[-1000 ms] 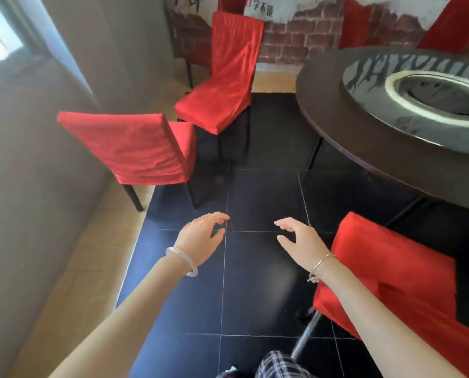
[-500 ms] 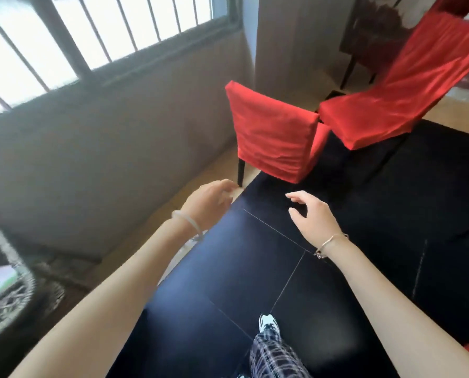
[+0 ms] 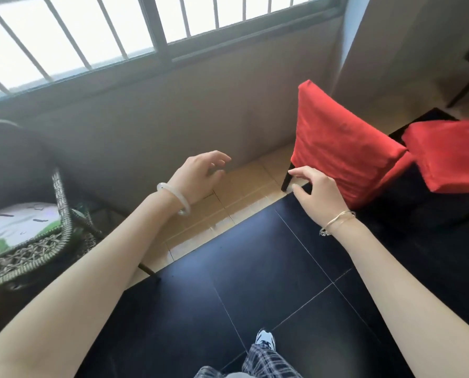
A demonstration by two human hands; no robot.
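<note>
Window cropped, red chair behind right hand

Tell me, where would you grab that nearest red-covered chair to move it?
Probably the top edge of the backrest, coming from above on the person's side. The red-covered chair stands with its back turned this way, so that straight edge is the nearest firm part. The left hand and right hand, both holding nothing, could hook over it.

Free passage lies over the floor between the wicker chair and the red chair; the wall blocks ahead.
</note>
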